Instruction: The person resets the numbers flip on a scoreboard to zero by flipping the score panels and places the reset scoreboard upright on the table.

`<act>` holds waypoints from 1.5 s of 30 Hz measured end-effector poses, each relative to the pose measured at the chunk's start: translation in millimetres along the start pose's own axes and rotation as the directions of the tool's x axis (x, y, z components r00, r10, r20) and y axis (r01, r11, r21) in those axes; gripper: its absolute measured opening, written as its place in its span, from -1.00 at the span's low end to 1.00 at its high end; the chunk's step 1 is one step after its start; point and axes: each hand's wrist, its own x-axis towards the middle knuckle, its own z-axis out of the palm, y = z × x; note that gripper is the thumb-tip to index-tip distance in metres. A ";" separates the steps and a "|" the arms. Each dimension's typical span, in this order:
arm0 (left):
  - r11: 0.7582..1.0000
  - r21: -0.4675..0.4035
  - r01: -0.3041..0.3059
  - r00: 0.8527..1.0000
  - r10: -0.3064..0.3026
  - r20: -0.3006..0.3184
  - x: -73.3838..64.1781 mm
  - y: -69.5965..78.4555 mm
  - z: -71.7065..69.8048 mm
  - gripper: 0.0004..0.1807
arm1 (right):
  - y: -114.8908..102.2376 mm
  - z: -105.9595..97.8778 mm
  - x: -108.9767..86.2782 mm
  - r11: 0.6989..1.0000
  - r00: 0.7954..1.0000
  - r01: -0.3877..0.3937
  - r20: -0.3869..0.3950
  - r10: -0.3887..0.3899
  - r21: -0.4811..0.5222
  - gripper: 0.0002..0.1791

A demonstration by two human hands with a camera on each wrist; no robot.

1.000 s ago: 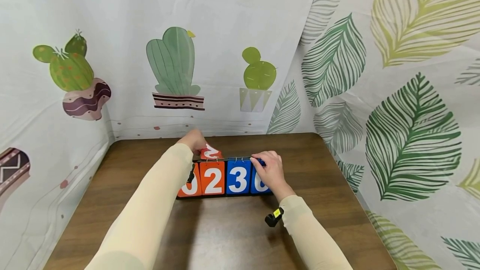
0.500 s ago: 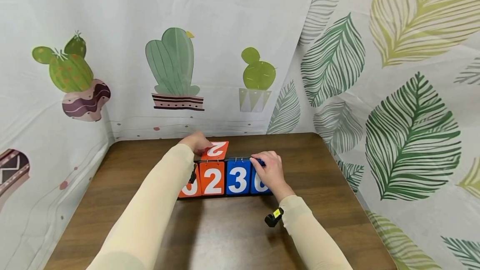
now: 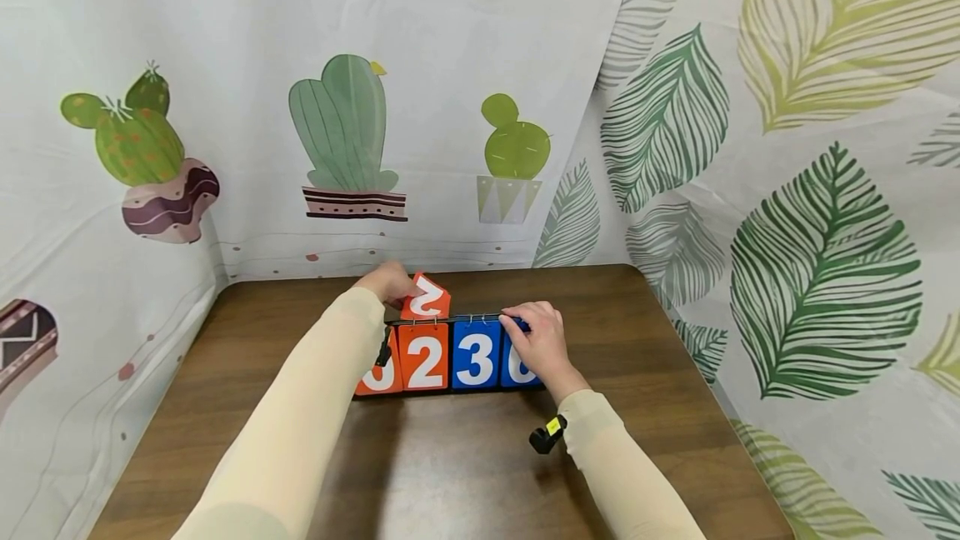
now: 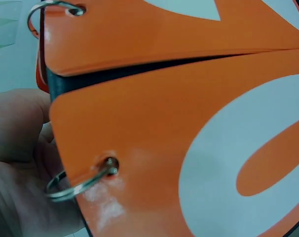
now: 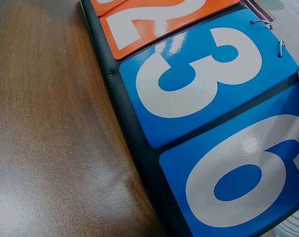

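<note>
A tabletop flip scoreboard [image 3: 452, 357] stands on the table, with ring-bound orange cards on the left and blue ones on the right. Its front reads 0, 2, 3 and 6. Behind the top edge, my left hand [image 3: 388, 282] pinches a flipped orange number card [image 3: 427, 300], bent and showing an upside-down 2. In the left wrist view the fingers [image 4: 18, 133] are partly hidden behind the scoreboard. My right hand [image 3: 546, 344] grips the scoreboard's top right corner, thumb in front, partly covering the 6 card [image 5: 228, 177].
The brown wooden table [image 3: 480, 465] extends in front and to both sides. Close behind its far edge hangs a white cloth [image 3: 450, 90] printed with cacti; a leaf-printed cloth [image 3: 675, 248] hangs at the right.
The flipped orange card, curled low a second ago, lay flatter and wider half a second ago and is now bent upward. The left hand shifted slightly; the right hand stayed put.
</note>
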 end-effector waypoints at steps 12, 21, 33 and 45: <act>0.929 0.360 -0.088 0.996 0.090 0.012 -0.8 -0.3 4.6 -0.73 | 0.8 0.3 -0.3 1.000 1.000 -0.004 0.007 0.004 -0.001 -0.71; 0.987 -0.159 -0.040 0.995 0.054 0.087 -3.0 -1.9 -8.8 -0.58 | -0.2 -0.3 0.0 1.000 1.000 0.005 -0.002 -0.005 0.002 -0.71; 0.899 -0.435 -0.046 0.982 0.121 0.147 -6.0 17.3 -30.1 -0.48 | -1.2 -1.4 -0.3 1.000 0.999 -0.020 0.033 0.020 0.013 -0.66; 0.931 -0.303 -0.205 0.952 0.262 0.158 -45.2 39.7 -52.0 -0.58 | -2.5 -1.6 0.1 1.000 1.000 -0.004 0.010 0.004 0.006 -0.70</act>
